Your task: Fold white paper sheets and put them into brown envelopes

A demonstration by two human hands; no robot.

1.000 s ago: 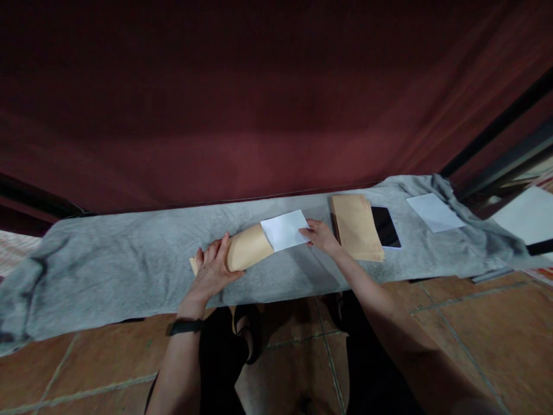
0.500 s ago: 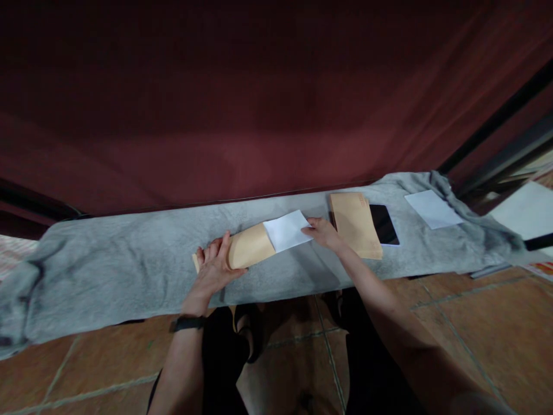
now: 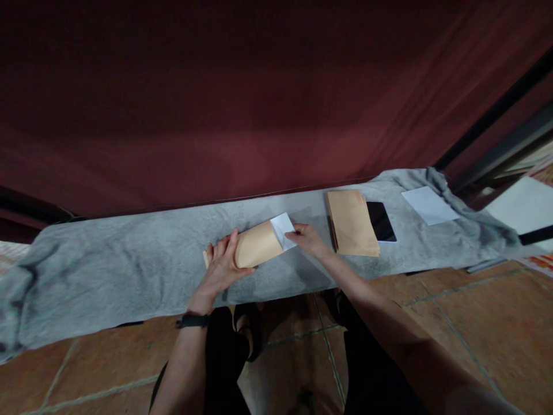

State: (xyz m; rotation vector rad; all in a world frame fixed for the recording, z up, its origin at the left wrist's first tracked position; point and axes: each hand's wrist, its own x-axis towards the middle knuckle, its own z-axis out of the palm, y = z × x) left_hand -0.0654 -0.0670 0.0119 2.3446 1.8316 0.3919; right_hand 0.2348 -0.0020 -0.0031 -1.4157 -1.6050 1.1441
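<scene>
My left hand (image 3: 224, 262) grips a brown paper envelope (image 3: 259, 244) near its left end, thumb along the near edge and fingers over the far side. Out of the envelope's right-hand opening sticks a folded white paper (image 3: 283, 226), most of it hidden inside. My right hand (image 3: 306, 237) pinches the paper's outer end between thumb and fingers. Both the envelope and the paper slant slightly up to the right, over the grey cloth (image 3: 142, 259).
Right of my hands lies a stack of brown envelopes (image 3: 352, 222), partly over a dark-screened tablet (image 3: 381, 221). Farther right is a white sheet (image 3: 430, 205). A dark red curtain (image 3: 259, 144) hangs behind the cloth-covered bench; tiled floor (image 3: 453, 311) lies below.
The white paper has slid left, deeper into the envelope, so less of it shows. My right hand has moved left with it; my left hand and the envelope have shifted slightly right.
</scene>
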